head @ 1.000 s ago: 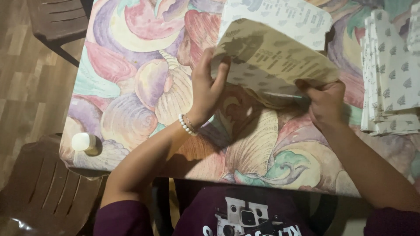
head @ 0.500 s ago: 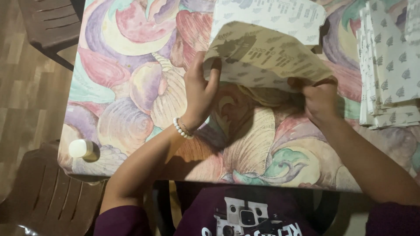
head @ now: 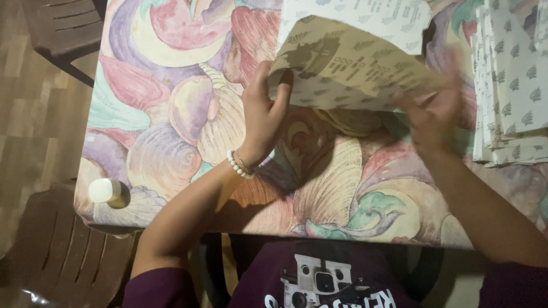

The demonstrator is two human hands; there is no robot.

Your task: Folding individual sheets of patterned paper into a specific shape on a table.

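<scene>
My left hand (head: 264,117) pinched the folded printed paper sheet (head: 348,71) above the shell-patterned table (head: 171,114), while my right hand (head: 431,111), blurred, had released its edge, fingers spread.

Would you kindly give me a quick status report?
Left hand pinching the printed paper sheet. Right hand blurred at its right edge. Paper stack beside, nothing blocking.

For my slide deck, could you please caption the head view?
Left hand and blurred right hand fold a printed paper sheet over a shell-patterned table.
</scene>
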